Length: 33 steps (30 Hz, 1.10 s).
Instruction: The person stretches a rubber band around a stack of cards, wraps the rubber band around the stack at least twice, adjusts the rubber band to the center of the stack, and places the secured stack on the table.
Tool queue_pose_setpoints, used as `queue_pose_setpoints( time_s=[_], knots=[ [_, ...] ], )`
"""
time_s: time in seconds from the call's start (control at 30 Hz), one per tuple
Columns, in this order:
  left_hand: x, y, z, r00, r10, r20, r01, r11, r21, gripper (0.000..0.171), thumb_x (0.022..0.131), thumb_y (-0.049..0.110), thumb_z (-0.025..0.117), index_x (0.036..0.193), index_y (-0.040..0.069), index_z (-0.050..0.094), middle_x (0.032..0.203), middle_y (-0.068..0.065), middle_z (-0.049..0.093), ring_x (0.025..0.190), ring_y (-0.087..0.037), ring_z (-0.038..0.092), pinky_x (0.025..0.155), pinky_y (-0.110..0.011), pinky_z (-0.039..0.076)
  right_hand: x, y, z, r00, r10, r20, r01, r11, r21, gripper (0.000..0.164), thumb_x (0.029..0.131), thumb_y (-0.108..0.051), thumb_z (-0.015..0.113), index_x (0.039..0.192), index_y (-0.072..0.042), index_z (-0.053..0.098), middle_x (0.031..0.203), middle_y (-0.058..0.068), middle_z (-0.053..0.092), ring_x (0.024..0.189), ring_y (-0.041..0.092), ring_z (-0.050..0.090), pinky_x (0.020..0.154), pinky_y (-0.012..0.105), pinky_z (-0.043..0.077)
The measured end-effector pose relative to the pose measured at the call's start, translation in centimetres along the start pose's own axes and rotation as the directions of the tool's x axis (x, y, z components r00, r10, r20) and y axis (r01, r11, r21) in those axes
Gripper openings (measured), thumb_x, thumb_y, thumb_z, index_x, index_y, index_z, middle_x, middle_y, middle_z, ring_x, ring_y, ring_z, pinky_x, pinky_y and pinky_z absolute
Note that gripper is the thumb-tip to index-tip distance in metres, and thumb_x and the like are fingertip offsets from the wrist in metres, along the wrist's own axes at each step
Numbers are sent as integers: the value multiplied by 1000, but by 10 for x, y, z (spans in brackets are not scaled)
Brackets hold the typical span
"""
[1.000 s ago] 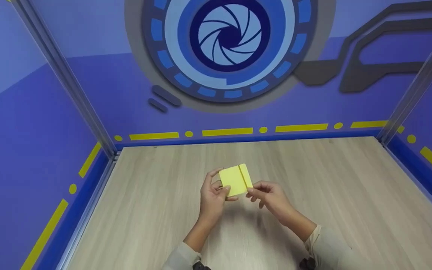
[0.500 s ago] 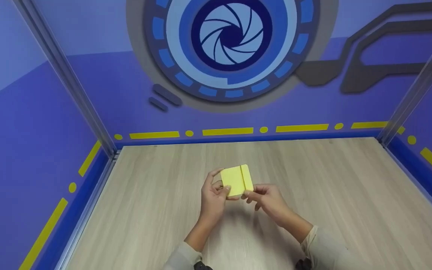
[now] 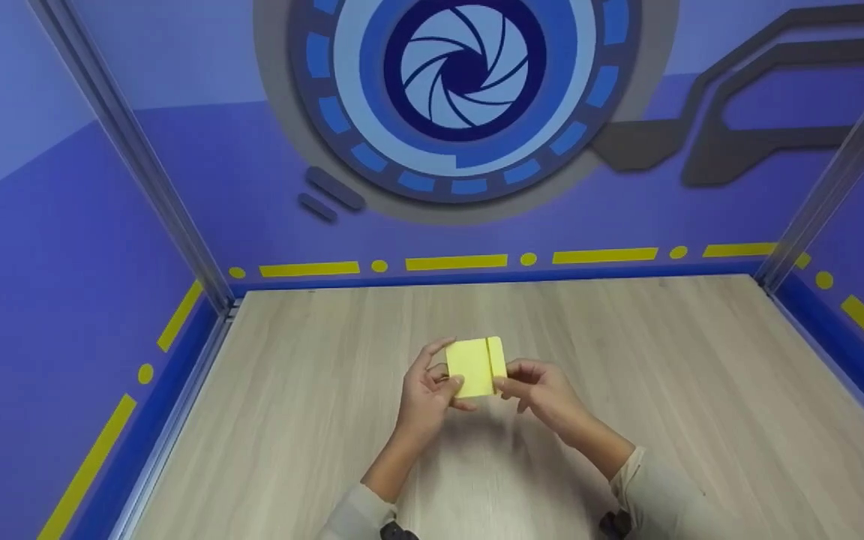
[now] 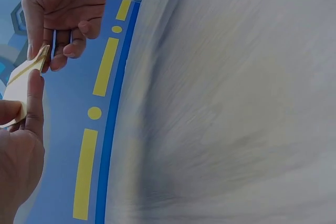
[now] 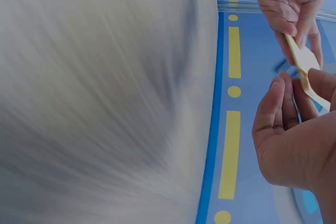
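Note:
A small square yellow notebook (image 3: 471, 369), with a darker band running along its right side, is held up above the table between both hands. My left hand (image 3: 424, 394) grips its left part, the thumb on the front face and a finger along the upper left corner. At the lower right edge, my right hand (image 3: 550, 396) pinches the notebook between thumb and fingers. In the left wrist view the notebook (image 4: 20, 85) is seen at a slant. From the right wrist, its thin edge shows; its back is mostly hidden.
A light wood-grain table (image 3: 312, 420) spreads beneath the hands. Blue panels with yellow dashes (image 3: 456, 262) enclose it at the back and both sides, joined by metal posts (image 3: 132, 150) at the corners. Grey sleeves (image 3: 661, 495) cover the forearms.
The notebook has turned to stand straighter and sits slightly lower. The right thumb moved left along its lower edge, then back to the right corner; the left hand keeps its grip.

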<state>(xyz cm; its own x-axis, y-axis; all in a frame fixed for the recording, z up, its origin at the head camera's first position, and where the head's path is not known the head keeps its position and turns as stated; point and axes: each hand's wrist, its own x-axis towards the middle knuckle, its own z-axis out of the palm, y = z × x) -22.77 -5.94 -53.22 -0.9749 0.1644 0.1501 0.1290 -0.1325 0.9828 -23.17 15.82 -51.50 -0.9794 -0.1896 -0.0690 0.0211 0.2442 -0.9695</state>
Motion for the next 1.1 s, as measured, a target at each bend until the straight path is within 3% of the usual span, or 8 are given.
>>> queue_pose_setpoints(
  time_s=[0.27, 0.4, 0.67, 0.9, 1.1],
  knots=[
    [-1, -3, 1, 997, -25, 69, 23, 999, 30, 59, 102, -8, 57, 154, 18, 49, 125, -23, 74, 103, -27, 79, 76, -37, 69, 12, -16, -9, 990, -48, -131, 53, 998, 36, 20, 101, -20, 72, 114, -4, 74, 104, 7, 73, 94, 19, 65, 70, 25, 56],
    [-2, -4, 2, 996, -28, 89, 24, 999, 42, 58, 102, -10, 57, 155, 12, 48, 122, -25, 74, 101, -27, 79, 75, -34, 69, 15, -19, -8, 990, -61, -129, 61, 998, -4, 15, 102, -18, 70, 108, -5, 75, 101, 7, 72, 93, 19, 63, 71, 25, 57],
    [-1, -5, 3, 996, -46, 74, 42, 998, 52, 57, 102, -9, 56, 155, 10, 48, 123, -22, 75, 97, -22, 77, 71, -30, 67, 15, -23, -4, 987, -82, -135, 78, 996, -31, 13, 103, -16, 69, 105, -5, 76, 99, 10, 72, 90, 20, 63, 73, 26, 57],
    [-1, -1, 5, 997, -58, 59, 54, 996, 70, 56, 101, -9, 57, 148, 22, 55, 119, -18, 77, 91, -21, 76, 69, -28, 66, 15, -22, -4, 983, -90, -158, 85, 996, -41, 14, 102, -16, 72, 104, -5, 80, 99, 10, 76, 88, 20, 65, 73, 26, 58],
    [-1, 1, 7, 997, -49, 51, 45, 995, 85, 56, 102, -8, 57, 148, 24, 56, 116, -16, 77, 89, -19, 74, 69, -27, 65, 16, -23, -4, 988, -86, -132, 82, 996, -32, 17, 101, -20, 73, 106, -5, 80, 100, 9, 77, 89, 20, 67, 77, 28, 59]
  ],
)
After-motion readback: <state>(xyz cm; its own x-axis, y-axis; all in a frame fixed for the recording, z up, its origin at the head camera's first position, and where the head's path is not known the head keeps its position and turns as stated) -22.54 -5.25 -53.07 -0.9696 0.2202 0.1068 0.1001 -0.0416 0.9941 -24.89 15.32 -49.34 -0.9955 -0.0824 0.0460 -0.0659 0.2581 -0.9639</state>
